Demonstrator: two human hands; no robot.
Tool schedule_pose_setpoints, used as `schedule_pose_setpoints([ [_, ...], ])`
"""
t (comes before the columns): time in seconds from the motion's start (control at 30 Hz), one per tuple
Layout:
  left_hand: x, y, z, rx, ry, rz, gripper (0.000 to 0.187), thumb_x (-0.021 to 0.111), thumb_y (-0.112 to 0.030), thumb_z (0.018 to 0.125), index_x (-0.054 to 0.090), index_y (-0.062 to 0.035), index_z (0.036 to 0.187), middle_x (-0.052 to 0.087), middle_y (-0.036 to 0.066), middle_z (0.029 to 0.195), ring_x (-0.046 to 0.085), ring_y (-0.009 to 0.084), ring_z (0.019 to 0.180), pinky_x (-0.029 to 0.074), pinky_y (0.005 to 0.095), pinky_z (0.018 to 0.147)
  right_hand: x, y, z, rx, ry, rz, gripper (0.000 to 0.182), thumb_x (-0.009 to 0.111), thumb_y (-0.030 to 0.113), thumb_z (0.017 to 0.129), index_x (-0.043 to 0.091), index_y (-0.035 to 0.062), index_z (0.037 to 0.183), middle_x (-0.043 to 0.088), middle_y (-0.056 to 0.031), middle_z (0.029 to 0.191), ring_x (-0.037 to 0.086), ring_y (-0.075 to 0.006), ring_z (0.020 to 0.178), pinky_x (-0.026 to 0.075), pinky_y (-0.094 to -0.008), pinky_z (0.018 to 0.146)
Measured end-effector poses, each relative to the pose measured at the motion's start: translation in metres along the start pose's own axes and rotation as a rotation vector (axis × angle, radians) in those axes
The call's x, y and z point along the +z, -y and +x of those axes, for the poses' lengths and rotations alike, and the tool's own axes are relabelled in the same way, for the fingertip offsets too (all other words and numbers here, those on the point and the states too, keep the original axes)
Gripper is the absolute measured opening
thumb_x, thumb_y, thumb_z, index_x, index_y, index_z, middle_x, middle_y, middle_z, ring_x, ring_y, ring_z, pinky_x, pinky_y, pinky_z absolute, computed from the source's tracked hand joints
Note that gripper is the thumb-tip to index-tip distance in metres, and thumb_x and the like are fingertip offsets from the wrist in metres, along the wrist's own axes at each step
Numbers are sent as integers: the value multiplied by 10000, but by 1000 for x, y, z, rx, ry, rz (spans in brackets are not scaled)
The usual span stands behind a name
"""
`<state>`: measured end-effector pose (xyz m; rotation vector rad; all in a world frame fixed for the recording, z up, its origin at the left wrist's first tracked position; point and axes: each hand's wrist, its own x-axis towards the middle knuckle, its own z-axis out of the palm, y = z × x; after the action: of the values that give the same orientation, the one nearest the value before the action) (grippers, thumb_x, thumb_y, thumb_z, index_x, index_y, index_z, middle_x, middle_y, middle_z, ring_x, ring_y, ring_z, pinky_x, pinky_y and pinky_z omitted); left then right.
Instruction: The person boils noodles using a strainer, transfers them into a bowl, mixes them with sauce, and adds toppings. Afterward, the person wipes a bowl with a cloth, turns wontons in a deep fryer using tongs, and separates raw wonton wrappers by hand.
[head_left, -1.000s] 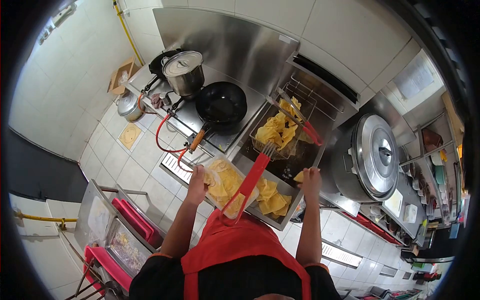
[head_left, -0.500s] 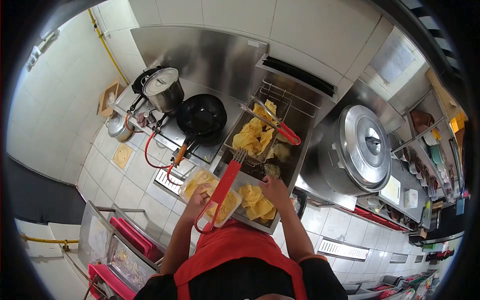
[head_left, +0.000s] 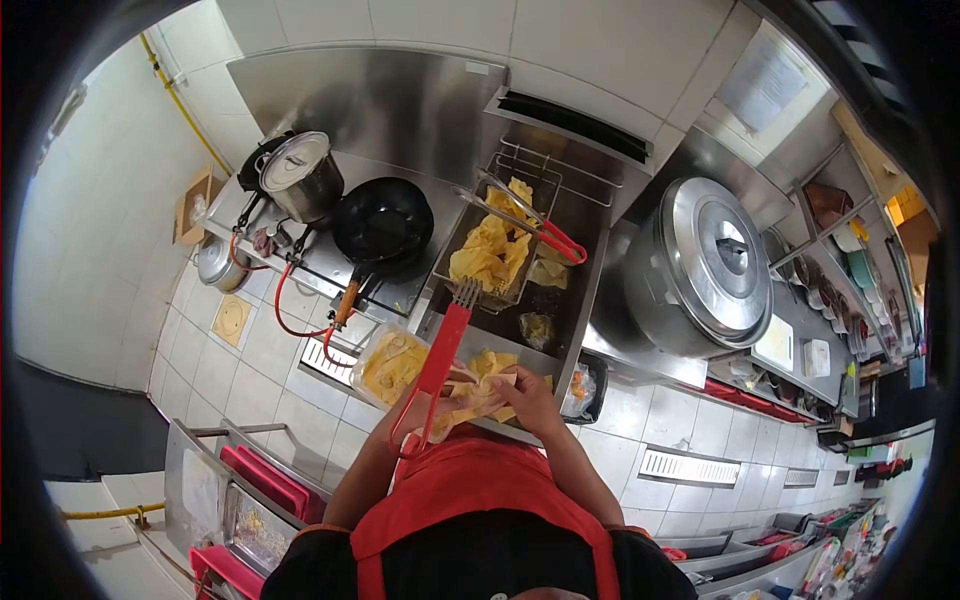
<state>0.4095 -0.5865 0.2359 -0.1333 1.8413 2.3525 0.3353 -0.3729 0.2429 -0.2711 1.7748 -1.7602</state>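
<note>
My left hand (head_left: pixel 452 402) and my right hand (head_left: pixel 532 400) are close together in front of my red apron. Both sets of fingers pinch a thin, pale dough wrapper (head_left: pixel 490 393). Left of them is a clear plastic tub (head_left: pixel 362 370) with pale yellow wrappers (head_left: pixel 393 365) in it. Behind my hands, partly hidden, lie folded yellow wrappers (head_left: pixel 492 360) on the fryer's metal ledge. The red handle (head_left: pixel 442 350) of the fryer basket (head_left: pixel 530 290) passes in front of my left hand. Golden fried wrappers (head_left: pixel 490 250) fill that basket, and red-handled tongs (head_left: pixel 563 243) rest across it.
Two wrapper pieces (head_left: pixel 537 328) float in dark oil beside the basket. A black wok (head_left: pixel 383 225) and a lidded steel pot (head_left: pixel 303 180) stand on the stove at left. A large lidded pot (head_left: pixel 715 270) stands to the right. Floor tiles (head_left: pixel 640 430) surround the fryer.
My right hand has drawn back from over the oil to meet my left. My left hand has moved right, out of the tub, and a wrapper is now between both hands.
</note>
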Motion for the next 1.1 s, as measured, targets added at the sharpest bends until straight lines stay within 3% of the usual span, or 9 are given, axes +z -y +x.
schedule_pose_setpoints([
  [0.17,-4,12,3,-330,26,-148,433,725,-112,866,509,1,1224,612,55,1058,611,143,999,522,281,839,2,3,-7,2,-63,95,227,678,182,922,632,-5,1043,680,-25,899,607,-48,750,485,-207,664],
  [0.37,23,-23,-9,-200,-96,-377,268,686,-204,909,593,-38,1097,627,-8,917,558,41,723,452,188,588,12,10,-18,47,44,-188,266,675,196,921,665,13,1114,679,-3,909,599,-34,769,487,-208,683],
  [0.47,12,-29,-22,-284,-77,-284,255,662,-269,931,588,-98,1105,597,-43,877,502,24,623,385,181,511,2,8,-14,-35,72,-223,237,638,222,936,690,58,1099,695,-24,890,634,-92,736,508,-249,671],
  [0.53,-18,13,-32,-297,-81,-332,267,633,-233,937,588,-69,1144,614,-8,939,574,66,745,467,215,626,-32,-18,13,-126,-140,-565,267,574,260,957,692,89,1125,694,-70,1080,662,-211,923,517,-362,802],
  [0.6,-26,21,-37,-276,-81,-373,277,620,-198,932,587,-54,1166,622,10,958,609,88,796,505,233,676,-49,1,32,1,-138,-1248,352,442,295,991,680,110,1173,491,-140,1425,465,-349,1292,355,-506,1057],
  [0.7,-15,-11,-44,-237,-108,-418,286,628,-152,908,586,-50,1172,623,12,930,607,90,778,497,235,665,-70,-43,66,60,84,-1772,427,398,306,948,620,195,1295,237,-154,1580,141,-387,1468,101,-557,1169],
  [0.8,-5,-25,-47,-258,-154,-366,301,640,-124,889,582,-38,1171,623,17,918,604,90,783,487,233,670,-80,-67,89,220,282,-1850,467,366,346,950,559,266,1367,102,-126,1620,-23,-425,1476,-38,-567,1171],
  [1.0,-3,0,-44,-215,-133,-309,300,657,-143,888,590,-21,1153,629,28,914,604,92,780,480,235,652,-103,-95,106,291,407,-2019,466,396,316,937,550,276,1376,175,-142,1603,-1,-431,1476,-25,-588,1163],
  [1.1,-5,-6,-40,-265,-147,-280,263,647,-143,904,598,-16,1130,634,36,920,613,104,789,487,248,664,-86,-32,86,184,294,-1889,455,372,344,951,593,217,1328,239,-154,1581,67,-424,1474,-25,-603,1155],
])
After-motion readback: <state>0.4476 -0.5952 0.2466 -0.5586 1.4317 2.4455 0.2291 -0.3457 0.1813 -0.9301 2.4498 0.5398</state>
